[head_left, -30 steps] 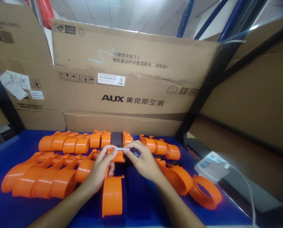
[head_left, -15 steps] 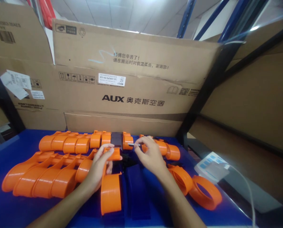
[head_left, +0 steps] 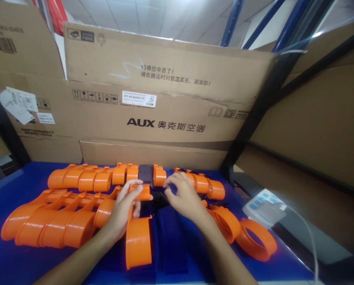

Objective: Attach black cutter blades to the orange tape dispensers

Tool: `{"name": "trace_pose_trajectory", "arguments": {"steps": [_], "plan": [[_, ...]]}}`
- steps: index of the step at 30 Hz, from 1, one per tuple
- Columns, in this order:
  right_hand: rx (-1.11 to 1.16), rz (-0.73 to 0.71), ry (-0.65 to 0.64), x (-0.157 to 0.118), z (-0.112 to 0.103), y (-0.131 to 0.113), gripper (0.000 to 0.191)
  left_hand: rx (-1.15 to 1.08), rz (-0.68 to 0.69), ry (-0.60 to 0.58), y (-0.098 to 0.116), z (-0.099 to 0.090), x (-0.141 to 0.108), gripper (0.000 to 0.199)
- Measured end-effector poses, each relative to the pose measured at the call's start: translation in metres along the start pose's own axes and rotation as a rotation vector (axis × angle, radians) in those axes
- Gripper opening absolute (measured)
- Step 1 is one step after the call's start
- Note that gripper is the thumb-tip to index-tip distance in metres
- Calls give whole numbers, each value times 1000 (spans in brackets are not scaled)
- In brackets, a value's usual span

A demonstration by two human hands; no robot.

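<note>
Right hand off the piece, white strip out of sight

A second earlier both hands met at the orange piece (head_left: 138,242), a thin white strip stretched between their fingertips. Half a second on, the right hand (head_left: 184,198) had drawn off with the strip. At this moment no strip showed.

Left hand (head_left: 127,206): thumb and fingers pinched the upper end of the piece, little moved over the last half second. The wide curved part hung below the hand, above the blue table (head_left: 274,273); it looked to be one body with the pinched end.

Right hand: thumb and forefinger curled toward each other, just beside the back ring (head_left: 159,176) as seen from the head. Could not tell whether the tips touched, nor whether the strip was tucked behind them.

Reading: the hands no longer worked on one spot. The piece seemed to be in the left hand's care alone, its near face bare of the strip.

Around: front row (head_left: 53,229) and back row (head_left: 86,182) to the left, a loose ring (head_left: 270,241) to the right, near the white box (head_left: 264,209). No visible shift among these.
</note>
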State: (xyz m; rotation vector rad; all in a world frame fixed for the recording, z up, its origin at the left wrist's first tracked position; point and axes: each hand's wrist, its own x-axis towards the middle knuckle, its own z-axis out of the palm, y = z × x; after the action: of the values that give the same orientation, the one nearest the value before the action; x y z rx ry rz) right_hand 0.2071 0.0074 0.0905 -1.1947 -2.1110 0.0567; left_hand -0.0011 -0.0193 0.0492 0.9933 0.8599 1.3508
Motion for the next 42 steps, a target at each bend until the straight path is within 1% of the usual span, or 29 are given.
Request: {"name": "trace_pose_trajectory", "arguments": {"steps": [2,3,5,6,7,9,10,11,13,16,21,23,25,27,29,32,34,37,39,42], "plan": [[83,-17,68,2,-2,-2,16,-5,13,5,0,1,0,44],[132,-38,78,2,-4,-4,16,-5,23,14,0,2,-1,43],[245,-114,42,0,-9,-9,13,-8,52,49,2,4,-2,43],[304,-175,-9,-1,-11,-13,12,-16,69,70,2,5,-3,43],[362,-252,-73,-3,-13,-17,18,-31,88,99,3,6,-3,44],[437,-413,-218,-7,-15,-27,51,-77,127,171,6,8,-3,44],[438,-471,-272,-8,-14,-32,68,-106,141,207,7,8,-3,44],[408,-504,-321,-10,-14,-37,80,-137,148,238,8,8,-3,43],[323,-529,-375,-12,-12,-45,90,-209,142,275,10,8,-2,42],[227,-537,-398,-15,-11,-51,88,-299,93,253,10,6,0,45],[118,-520,-363,-17,-17,-52,71,-334,44,213,9,7,1,53],[116,-525,-327,-17,-20,-48,71,-363,18,161,11,7,0,56],[116,-503,-257,-15,-25,-42,72,-383,5,100,13,7,-1,59],[78,-437,-160,-11,-31,-32,72,-382,13,77,15,5,-1,57],[-26,-325,-51,-6,-38,-19,69,-362,10,75,15,4,-1,53],[-229,-150,34,0,-45,6,68,-313,-29,51,13,2,-2,48],[-348,-70,42,2,-46,23,68,-279,-49,24,10,1,-2,47],[-473,-14,25,3,-43,43,68,-252,-61,-15,6,0,-3,49],[-527,5,8,2,-38,51,67,-243,-61,-36,4,-1,-3,50],[-557,11,-21,3,-32,54,69,-226,-63,-64,1,-2,-3,49]]}}
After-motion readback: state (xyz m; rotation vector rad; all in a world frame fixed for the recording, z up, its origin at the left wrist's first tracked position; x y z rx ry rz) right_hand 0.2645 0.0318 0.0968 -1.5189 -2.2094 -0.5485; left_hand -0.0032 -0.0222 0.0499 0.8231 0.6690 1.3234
